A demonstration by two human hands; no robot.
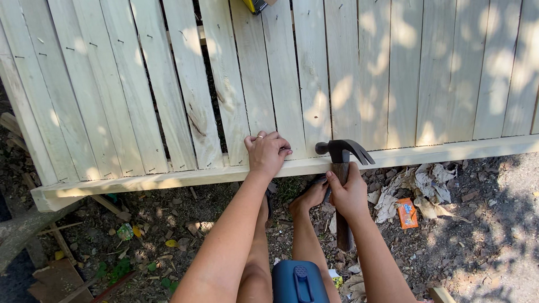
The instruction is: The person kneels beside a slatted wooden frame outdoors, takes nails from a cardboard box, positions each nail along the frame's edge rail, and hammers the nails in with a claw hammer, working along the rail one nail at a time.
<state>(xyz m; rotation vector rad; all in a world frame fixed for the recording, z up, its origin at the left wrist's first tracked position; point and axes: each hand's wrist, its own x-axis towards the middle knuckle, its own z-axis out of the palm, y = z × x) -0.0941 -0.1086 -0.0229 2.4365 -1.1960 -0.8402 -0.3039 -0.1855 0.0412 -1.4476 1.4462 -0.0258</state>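
Note:
A panel of pale wooden slats (342, 73) lies flat, nailed to a cross rail (168, 178) along its near edge. My left hand (266, 152) rests on the end of one slat above the rail, fingers curled together as if pinching something small; a nail cannot be made out. My right hand (349, 193) grips the wooden handle of a claw hammer (341, 152). The dark steel head sits level with the rail, its face pointing left toward my left hand, a short gap between them. My bare legs and foot (307, 197) show below the rail.
Dirt ground with wood chips, crumpled paper (418, 185) and an orange wrapper (407, 213) lies right of my legs. A dark blue case (298, 281) sits at the bottom edge. Scrap wood (56, 278) lies bottom left. A yellow tool (255, 5) peeks at the top.

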